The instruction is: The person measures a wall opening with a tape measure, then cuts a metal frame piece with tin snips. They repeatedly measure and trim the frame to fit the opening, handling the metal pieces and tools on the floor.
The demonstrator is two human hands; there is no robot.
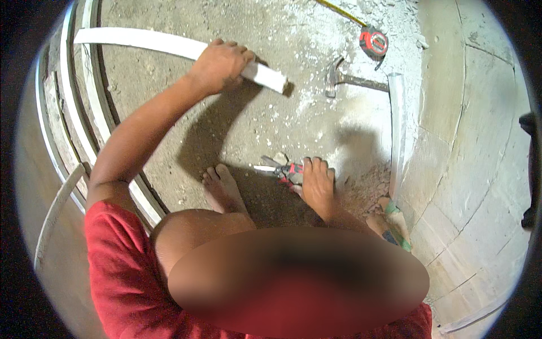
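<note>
Head camera: we are looking down on a person's two bare hands above a dusty floor (152,85). The left hand (221,66) is reaching out at the upper centre, and its grip is holding a long white strip (141,40) near the right-hand end, the palm lying over the top and the fingers curling across the far edge. We are seeing that strip slanting gently down to the right; its short free end is projecting past the hand, while its other end is crossing one of the long white strips (91,85) lying at the left. The right hand (318,181) is sitting lower, near the centre; its grip is holding red-and-black snips (291,170) by the handles, and their blades are pointing left, well apart from the held strip. We are finding a bare foot (222,189) resting just left of the blades, and reddish rubble (367,183) spreading to the right of the right hand. Farther up, a claw hammer (358,81) is lying with its head to the left and its handle end meeting a pale upright strip (397,118). Above it, we are noting a red-and-grey tape measure (373,43), its yellow tape running out to the upper left. Along the right, a pale jointed wall (485,107) is bordering the scene.
</note>
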